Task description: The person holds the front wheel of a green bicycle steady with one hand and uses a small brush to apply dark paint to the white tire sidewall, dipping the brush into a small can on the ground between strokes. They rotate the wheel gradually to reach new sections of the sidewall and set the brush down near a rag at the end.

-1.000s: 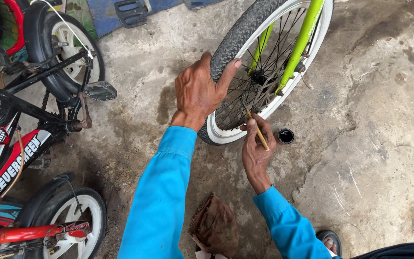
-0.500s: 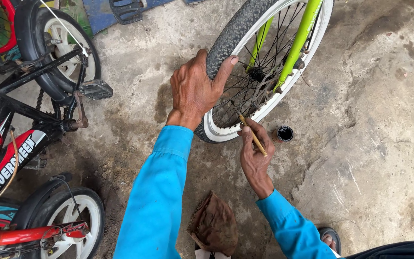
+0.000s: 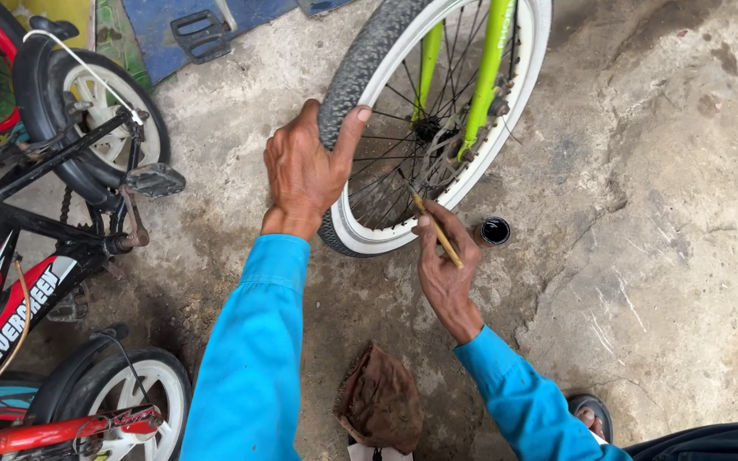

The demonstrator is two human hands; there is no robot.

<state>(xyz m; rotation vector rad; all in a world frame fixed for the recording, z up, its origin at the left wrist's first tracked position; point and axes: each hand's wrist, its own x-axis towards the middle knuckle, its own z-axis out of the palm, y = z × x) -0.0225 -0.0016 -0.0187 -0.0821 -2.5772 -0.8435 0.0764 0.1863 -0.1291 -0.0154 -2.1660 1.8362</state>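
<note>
My left hand (image 3: 305, 175) grips the black tyre of a bicycle wheel (image 3: 360, 77) with a white rim and a lime-green frame (image 3: 487, 77). My right hand (image 3: 446, 265) holds a thin wooden stick (image 3: 437, 230), its tip pointing in among the spokes near the chain and sprocket (image 3: 446, 162). A small round cap of dark liquid (image 3: 495, 230) sits on the concrete just right of that hand. Both sleeves are bright blue.
A red and black child's bicycle (image 3: 36, 256) stands at the left, its pedal (image 3: 155, 179) close to my left arm. A brown rag (image 3: 382, 397) lies on the ground between my arms. A sandalled foot (image 3: 591, 414) shows at the lower right.
The view has shifted slightly. My right hand has turned the stick a little toward the spokes. My left hand keeps its hold on the tyre.
</note>
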